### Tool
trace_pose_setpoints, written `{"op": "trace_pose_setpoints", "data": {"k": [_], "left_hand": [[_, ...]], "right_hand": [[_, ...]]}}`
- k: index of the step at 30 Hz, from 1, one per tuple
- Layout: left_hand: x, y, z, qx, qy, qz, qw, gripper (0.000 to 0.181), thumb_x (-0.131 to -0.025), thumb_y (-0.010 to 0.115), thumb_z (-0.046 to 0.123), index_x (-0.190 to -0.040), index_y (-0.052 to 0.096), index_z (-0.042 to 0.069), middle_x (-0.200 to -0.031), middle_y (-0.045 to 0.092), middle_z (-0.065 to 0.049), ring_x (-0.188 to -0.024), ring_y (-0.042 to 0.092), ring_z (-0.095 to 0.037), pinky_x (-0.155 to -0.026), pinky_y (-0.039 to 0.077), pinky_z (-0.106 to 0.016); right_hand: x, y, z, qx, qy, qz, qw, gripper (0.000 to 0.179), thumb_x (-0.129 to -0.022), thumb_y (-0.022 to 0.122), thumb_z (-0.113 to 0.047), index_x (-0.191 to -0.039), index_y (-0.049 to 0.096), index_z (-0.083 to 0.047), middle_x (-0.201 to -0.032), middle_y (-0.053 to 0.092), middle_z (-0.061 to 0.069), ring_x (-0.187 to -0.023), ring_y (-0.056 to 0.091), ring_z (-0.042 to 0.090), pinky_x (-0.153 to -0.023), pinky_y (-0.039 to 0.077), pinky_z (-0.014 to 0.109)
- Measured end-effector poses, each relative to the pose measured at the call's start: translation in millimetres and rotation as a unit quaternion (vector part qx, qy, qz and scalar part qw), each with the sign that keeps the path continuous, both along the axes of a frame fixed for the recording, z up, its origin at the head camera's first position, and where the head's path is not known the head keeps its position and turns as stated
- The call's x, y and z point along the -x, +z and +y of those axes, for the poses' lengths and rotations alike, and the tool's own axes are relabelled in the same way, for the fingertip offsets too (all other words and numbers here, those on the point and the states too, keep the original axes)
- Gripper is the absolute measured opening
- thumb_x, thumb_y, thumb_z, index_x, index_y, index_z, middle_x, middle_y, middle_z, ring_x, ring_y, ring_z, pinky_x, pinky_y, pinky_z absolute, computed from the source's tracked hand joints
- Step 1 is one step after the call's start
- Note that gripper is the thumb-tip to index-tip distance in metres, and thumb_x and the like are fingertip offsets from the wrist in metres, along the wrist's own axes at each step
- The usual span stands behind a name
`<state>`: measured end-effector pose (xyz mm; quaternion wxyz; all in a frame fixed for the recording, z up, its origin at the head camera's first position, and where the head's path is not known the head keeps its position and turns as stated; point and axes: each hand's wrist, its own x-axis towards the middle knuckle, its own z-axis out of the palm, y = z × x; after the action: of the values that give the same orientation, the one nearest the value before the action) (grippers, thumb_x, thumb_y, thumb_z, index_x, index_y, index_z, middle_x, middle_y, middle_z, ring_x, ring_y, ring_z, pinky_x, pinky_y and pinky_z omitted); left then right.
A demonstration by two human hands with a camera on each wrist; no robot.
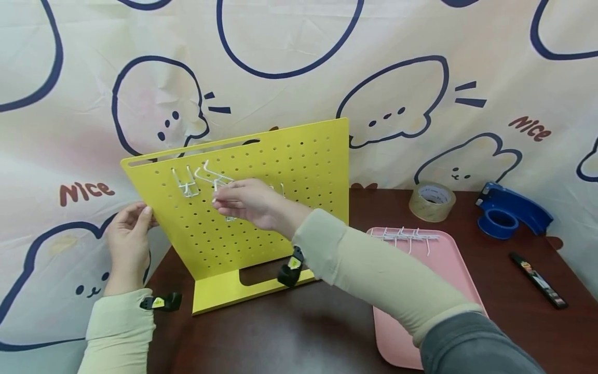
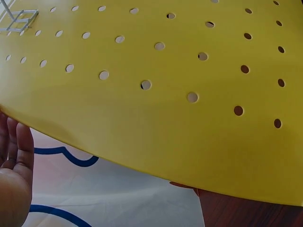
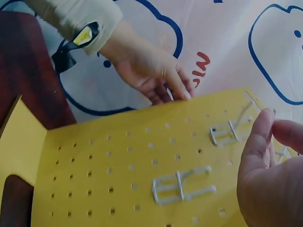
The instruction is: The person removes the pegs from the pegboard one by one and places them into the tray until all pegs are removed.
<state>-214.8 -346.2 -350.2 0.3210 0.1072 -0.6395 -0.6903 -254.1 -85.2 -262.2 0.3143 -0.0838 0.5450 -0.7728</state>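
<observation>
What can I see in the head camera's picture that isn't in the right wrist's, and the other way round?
Only the head view shows the pink tray bearing white hooks, the tape roll, the blue tape dispenser and the black marker.

Only the right wrist view shows whole the mounted hook that the right hand mostly hides in the head view.

Both show that hand, the left hand gripping the edge of the yellow pegboard, another hook nearer the left hand, some dark tabletop and the patterned cloth.
</observation>
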Motion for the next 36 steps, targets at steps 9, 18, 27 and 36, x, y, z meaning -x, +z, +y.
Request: {"op": "trace_pose_setpoints", "data": {"k": [9,18,27,36], "left_hand": [[-5.5,2.4,0.8,-0.004,0.006,-0.005,1.0000,0.012,-0.102,0.064,0.007,-0.109,0.073,0.008,-0.102,0.065,-0.001,-0.084,0.064,-0.012,-0.075,0.054,-0.011],[-6.3,2.8,3.5,-0.001,0.001,0.001,1.0000,0.012,-0.102,0.065,0.008,-0.109,0.073,0.006,-0.101,0.065,-0.003,-0.085,0.064,-0.012,-0.076,0.054,-0.012],[-2.1,2.5,2.3,-0.022,0.000,0.007,0.9997,0.012,-0.101,0.066,0.006,-0.109,0.074,0.004,-0.102,0.066,-0.004,-0.085,0.065,-0.014,-0.074,0.055,-0.013],[-1.9,1.8,3.3,-0.030,-0.003,0.025,0.9992,0.011,-0.100,0.065,0.004,-0.107,0.074,0.002,-0.100,0.066,-0.004,-0.084,0.064,-0.014,-0.073,0.055,-0.014]], "right_hand": [[15.2,-13.1,89,-0.087,-0.028,0.080,0.9926,0.033,-0.102,0.059,0.003,-0.134,0.055,0.011,-0.118,0.063,0.025,-0.090,0.066,0.020,-0.104,0.052,0.040],[26.4,-38.5,225,-0.167,-0.090,0.165,0.9679,0.025,-0.105,0.052,0.004,-0.126,0.049,0.016,-0.101,0.063,0.012,-0.087,0.065,0.014,-0.086,0.058,0.026],[26.3,-79.2,357,-0.368,-0.153,0.168,0.9015,0.042,-0.110,0.051,-0.018,-0.139,0.043,0.012,-0.119,0.059,0.017,-0.093,0.063,0.007,-0.085,0.057,0.021],[19.5,-119.2,415,-0.427,-0.152,0.131,0.8815,0.044,-0.111,0.046,-0.016,-0.140,0.041,0.017,-0.116,0.064,0.020,-0.092,0.065,0.012,-0.086,0.058,0.027]]}}
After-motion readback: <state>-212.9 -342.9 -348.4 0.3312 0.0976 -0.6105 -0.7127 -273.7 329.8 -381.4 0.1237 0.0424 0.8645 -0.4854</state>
